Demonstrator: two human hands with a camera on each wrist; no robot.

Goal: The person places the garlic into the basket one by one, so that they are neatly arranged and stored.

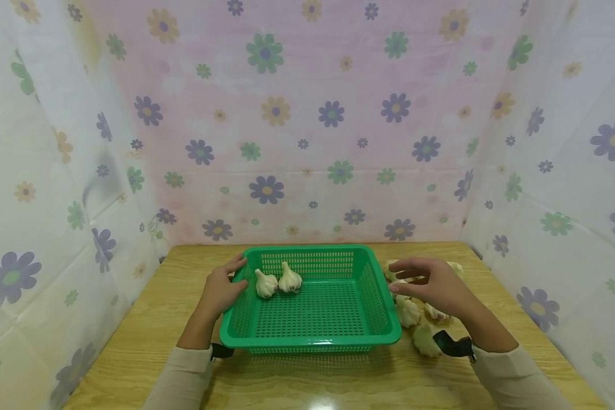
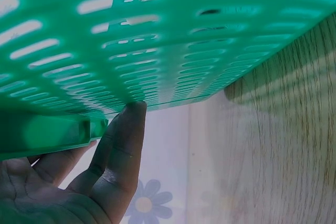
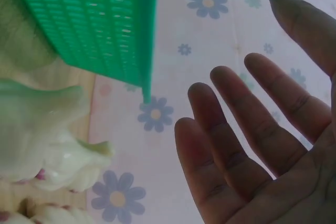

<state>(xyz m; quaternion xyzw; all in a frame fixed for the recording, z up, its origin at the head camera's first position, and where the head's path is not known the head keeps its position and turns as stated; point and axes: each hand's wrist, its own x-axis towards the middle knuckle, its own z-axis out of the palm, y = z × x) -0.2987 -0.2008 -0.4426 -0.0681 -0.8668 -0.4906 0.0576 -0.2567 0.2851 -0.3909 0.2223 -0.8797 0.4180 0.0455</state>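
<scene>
Basket, head view: an oblong green plastic basket (image 1: pixel 307 342) with slotted walls sits on a pale wood-grain table (image 1: pixel 148 319), mouth up, long axis running left to right, short sides pointing away from the wearer.
In the basket: two white garlic bulbs (image 1: pixel 290 278) stand side by side near the left wall, stems upward; slotted floor shows from them to the right wall.
Left hand, head view: the left hand (image 1: pixel 222 290) is part-closed on the basket's left rim, thumb lying over the top.
Right hand, head view: the right hand (image 1: pixel 433 280) is bent and roomy, thumb apart from the fingers, over a pile of white and purple-tinged garlic bulbs (image 1: pixel 408 312) beside the basket's right wall.
Edges and room: the far rim lies near the table's back edge, before a pink floral cloth (image 1: pixel 307 136); wood grain runs from the near rim toward the wearer, and along the left side.
Left wrist view: fingers stand outside the slotted wall below the rim, one fingertip against the slots.
Right wrist view: fingers spread, palm holding nothing; the basket's rim corner is well apart from the fingertips, floral cloth between; nearby bulbs point their stems toward the hand.
</scene>
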